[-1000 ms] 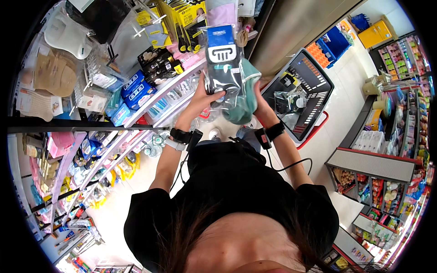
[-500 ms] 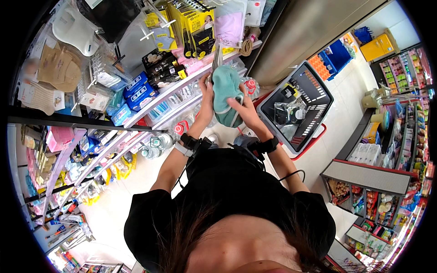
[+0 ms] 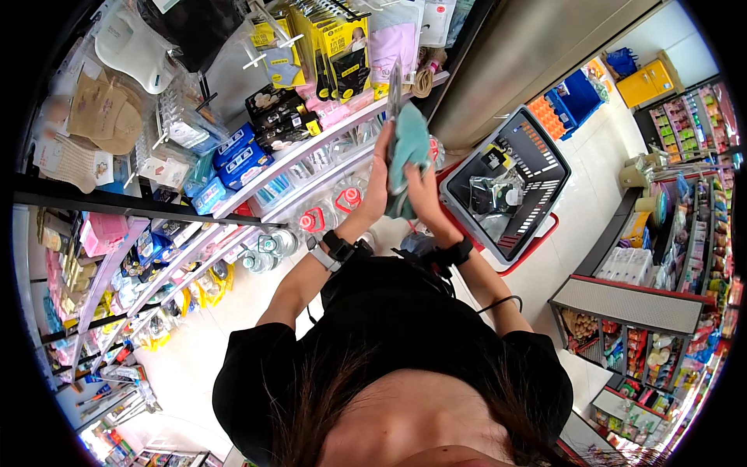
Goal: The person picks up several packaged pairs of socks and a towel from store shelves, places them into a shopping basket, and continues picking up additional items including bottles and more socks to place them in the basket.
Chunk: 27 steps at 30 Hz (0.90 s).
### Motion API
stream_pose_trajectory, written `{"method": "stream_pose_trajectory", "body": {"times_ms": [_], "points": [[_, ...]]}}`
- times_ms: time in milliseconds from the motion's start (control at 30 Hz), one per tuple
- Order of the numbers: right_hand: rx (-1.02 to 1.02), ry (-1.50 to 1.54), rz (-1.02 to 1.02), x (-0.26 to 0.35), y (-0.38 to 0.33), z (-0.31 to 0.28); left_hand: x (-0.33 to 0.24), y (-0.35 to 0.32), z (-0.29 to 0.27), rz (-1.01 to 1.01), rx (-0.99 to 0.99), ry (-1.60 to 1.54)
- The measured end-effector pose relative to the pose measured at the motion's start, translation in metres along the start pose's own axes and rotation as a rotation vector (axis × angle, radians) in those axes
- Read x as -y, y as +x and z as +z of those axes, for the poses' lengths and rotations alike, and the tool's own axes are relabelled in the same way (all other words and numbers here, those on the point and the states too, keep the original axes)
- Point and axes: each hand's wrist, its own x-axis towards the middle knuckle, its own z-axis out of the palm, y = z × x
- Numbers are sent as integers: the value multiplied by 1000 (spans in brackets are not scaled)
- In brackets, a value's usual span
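Observation:
Between my hands, in front of the shelves, is a teal fabric item (image 3: 408, 152), seen nearly edge-on with a thin flat piece, maybe a backing card or clear packing, at its top. What kind of garment it is I cannot make out. My left hand (image 3: 377, 180) holds it from the left side, fingers upward. My right hand (image 3: 422, 196) is closed on its lower right part, the fingertips slightly blurred. A shopping basket (image 3: 547, 165), black inside with a grey rim, stands at the right and contains a black packet with a yellow label (image 3: 496, 159) and a clear-wrapped dark item (image 3: 498, 193).
Shelves (image 3: 311, 145) run along my left with blue packs (image 3: 233, 156), hanging yellow packets (image 3: 342, 54) and a beige cap (image 3: 105, 113). Water bottles with red handles (image 3: 313, 220) stand low beneath. A metallic column (image 3: 513, 58) rises ahead. Goods racks (image 3: 630, 300) stand at the right.
My hands have moved slightly right with the teal item. It has turned from showing its broad face to nearly edge-on. The basket has stayed in place.

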Motion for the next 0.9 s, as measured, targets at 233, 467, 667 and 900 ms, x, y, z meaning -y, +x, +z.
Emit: {"method": "stream_pose_trajectory", "body": {"times_ms": [233,467,667,900], "points": [[109,-416,-229,6,24,-34,-13,4,-12,-298,-100,12],[83,-475,-307,15,28,-24,-2,-4,-15,-136,112,282],[157,-235,-200,38,55,-28,0,-9,-30,-27,179,545],[193,130,171,44,31,-21,-17,2,-42,-56,125,740]]}}
